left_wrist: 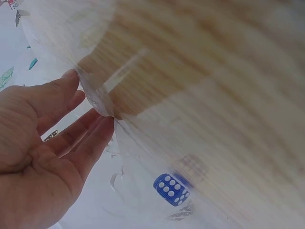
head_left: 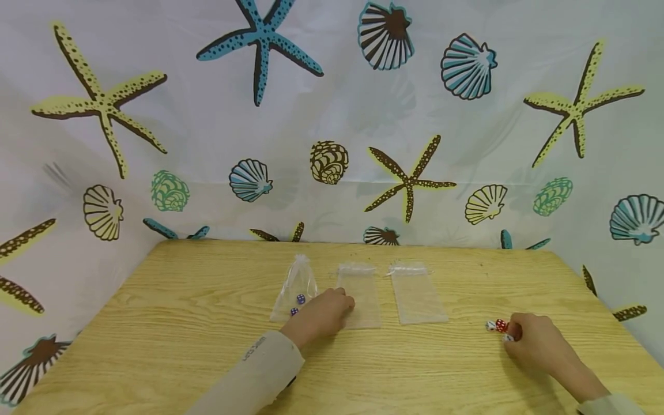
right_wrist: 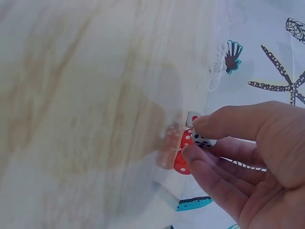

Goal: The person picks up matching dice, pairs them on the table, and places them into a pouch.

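My left hand is over the left side of the middle sheer drawstring bag. In the left wrist view its thumb and fingers stand apart, the fingertips touching clear, rucked material. Beside it, another sheer bag contains blue dice; one blue die shows six white pips. Far to the right, my right hand pinches a white die with dark pips between thumb and fingers. Against it lie red dice and a second white die, partly hidden by the fingers.
A third sheer bag lies flat to the right of the middle one, with its drawstring end toward the back. The wood-grain table is bordered by a white curtain printed with starfish and shells.
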A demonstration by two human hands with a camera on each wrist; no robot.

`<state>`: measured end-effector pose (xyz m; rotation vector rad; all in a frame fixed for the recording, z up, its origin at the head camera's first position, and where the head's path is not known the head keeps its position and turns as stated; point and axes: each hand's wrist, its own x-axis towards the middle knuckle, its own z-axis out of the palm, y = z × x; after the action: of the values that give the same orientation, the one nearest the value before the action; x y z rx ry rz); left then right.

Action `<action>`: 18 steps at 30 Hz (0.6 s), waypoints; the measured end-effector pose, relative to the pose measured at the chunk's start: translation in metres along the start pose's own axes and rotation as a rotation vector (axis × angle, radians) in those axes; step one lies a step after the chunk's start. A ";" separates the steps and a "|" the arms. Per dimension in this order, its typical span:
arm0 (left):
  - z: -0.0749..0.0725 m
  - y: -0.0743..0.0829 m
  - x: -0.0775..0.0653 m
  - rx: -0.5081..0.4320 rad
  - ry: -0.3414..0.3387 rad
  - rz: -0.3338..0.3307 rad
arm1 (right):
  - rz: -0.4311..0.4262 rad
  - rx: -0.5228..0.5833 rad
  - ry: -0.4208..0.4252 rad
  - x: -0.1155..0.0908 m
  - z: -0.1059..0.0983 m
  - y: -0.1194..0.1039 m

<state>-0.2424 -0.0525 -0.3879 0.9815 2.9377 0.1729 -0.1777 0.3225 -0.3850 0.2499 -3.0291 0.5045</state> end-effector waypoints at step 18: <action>-0.003 0.001 -0.003 -0.003 -0.012 -0.015 | -0.070 0.043 0.021 0.002 0.002 -0.038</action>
<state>-0.2394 -0.0536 -0.3851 0.9559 2.9324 0.1704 -0.1737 0.2856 -0.3748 0.3497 -2.9790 0.5628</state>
